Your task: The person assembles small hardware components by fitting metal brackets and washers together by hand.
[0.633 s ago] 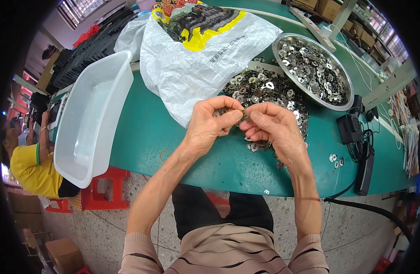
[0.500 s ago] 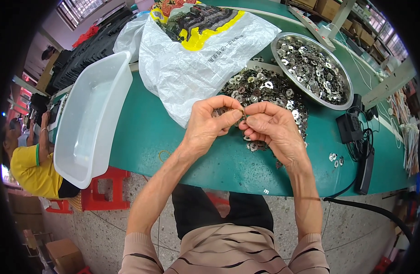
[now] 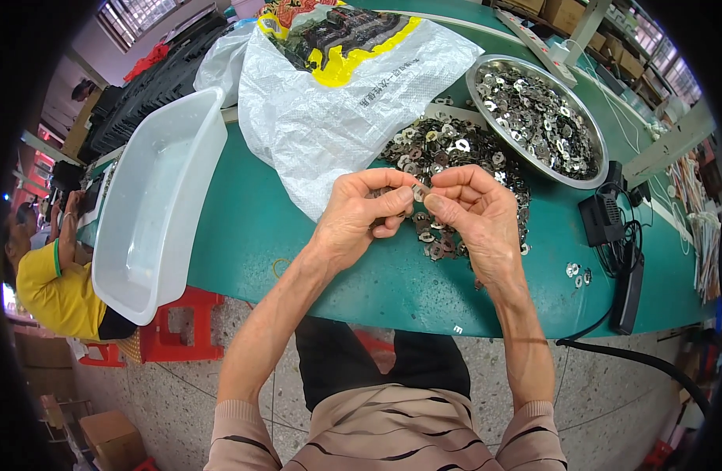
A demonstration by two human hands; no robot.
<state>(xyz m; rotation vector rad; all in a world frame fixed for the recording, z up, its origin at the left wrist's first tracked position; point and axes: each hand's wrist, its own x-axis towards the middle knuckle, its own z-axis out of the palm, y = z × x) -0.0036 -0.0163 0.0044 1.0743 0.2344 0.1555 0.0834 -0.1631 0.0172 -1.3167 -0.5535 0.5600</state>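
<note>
Over the near side of a pile of small metal pieces (image 3: 439, 149), my two hands meet fingertip to fingertip. My left hand (image 3: 361, 212) pinches a small round metal piece (image 3: 420, 192) between thumb and forefinger. The thumb and forefinger of my right hand (image 3: 480, 216) close at the other edge of that same piece. It looks like the flat, toothed, silvery and dark pieces in the pile. Its finer details are too small to make out.
A steel bowl (image 3: 596, 169) full of similar pieces stands right of the pile. A white woven sack (image 3: 298, 118) lies behind my left hand, and a white plastic tub (image 3: 149, 228) stands left. Black adapters with cables (image 3: 628, 282) sit at right. A person in yellow (image 3: 51, 290) works far left.
My right hand has turned slightly and its lower fingers have drawn in. The metal piece between my fingertips now shows more plainly. At far left the other person's arm has shifted.
</note>
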